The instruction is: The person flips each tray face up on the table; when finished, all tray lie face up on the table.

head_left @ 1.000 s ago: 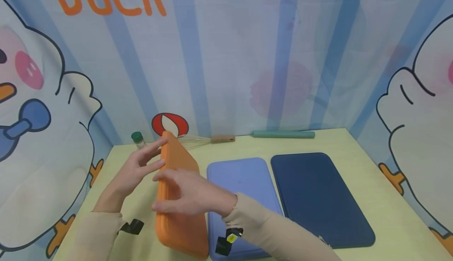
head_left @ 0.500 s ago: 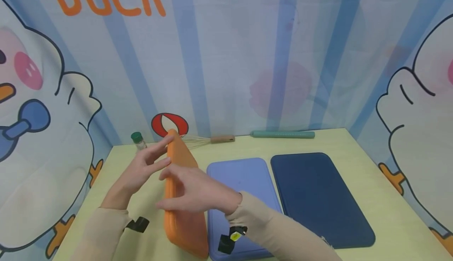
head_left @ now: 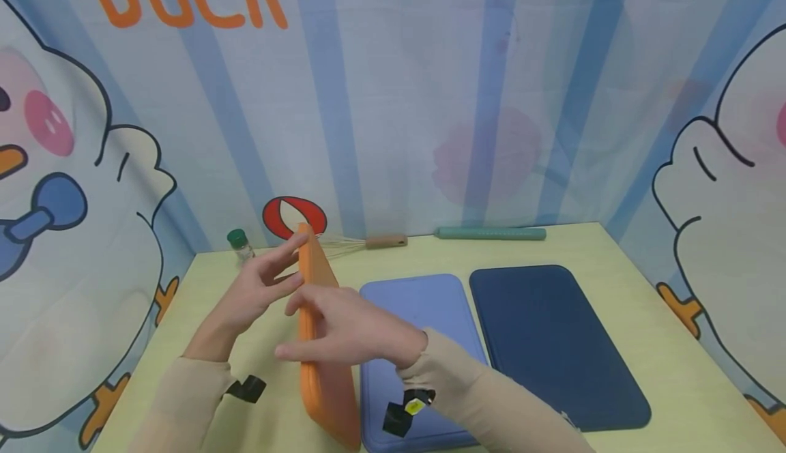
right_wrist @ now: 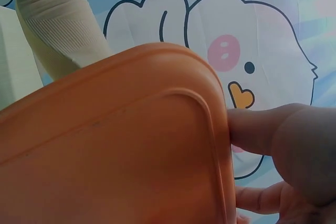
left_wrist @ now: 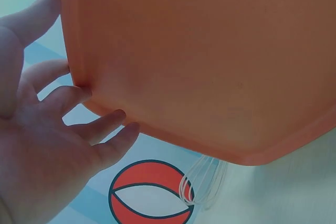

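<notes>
With a spread-fingered left hand [head_left: 248, 293] pressing and a right hand [head_left: 353, 327] hooked round its edge, holding up an orange board [head_left: 331, 398] (smooth, round-cornered) at seven o'clock in head view. Since a second ago, tipped nearer upright, towards three o'clock.

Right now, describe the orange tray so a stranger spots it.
Find the yellow table, then its periwinkle tray. Just left, the left hand and right hand touch the orange tray. Only it tilts steeply; the navy tray, like the periwinkle, lies flat.

A whisk [head_left: 372, 242] lies between a green-capped jar [head_left: 241, 243] and a green rod [head_left: 491, 233].
</notes>
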### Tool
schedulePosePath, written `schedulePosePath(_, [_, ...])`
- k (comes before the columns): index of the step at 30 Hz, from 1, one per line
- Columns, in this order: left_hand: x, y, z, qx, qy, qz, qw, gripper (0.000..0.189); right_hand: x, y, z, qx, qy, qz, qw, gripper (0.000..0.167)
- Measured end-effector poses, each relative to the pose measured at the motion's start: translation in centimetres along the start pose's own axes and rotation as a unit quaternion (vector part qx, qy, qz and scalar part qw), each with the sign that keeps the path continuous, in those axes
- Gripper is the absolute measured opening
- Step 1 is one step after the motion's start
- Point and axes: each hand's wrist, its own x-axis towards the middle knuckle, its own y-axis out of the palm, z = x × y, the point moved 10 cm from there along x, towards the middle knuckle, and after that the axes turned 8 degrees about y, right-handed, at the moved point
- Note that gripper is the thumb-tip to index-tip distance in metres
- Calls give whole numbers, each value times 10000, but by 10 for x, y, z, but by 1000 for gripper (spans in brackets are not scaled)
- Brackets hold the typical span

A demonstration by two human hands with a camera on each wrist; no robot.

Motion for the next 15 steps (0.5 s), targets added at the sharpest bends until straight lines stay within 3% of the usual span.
schedulePosePath(7, [5, 6, -2, -117, -65, 39, 9999, 69, -2, -3, -5, 52, 306, 39, 9995, 47])
schedulePosePath(15, [9, 11, -1, 12, -140, 49, 9999, 68, -3, -4, -7, -225, 300, -76, 9993, 45])
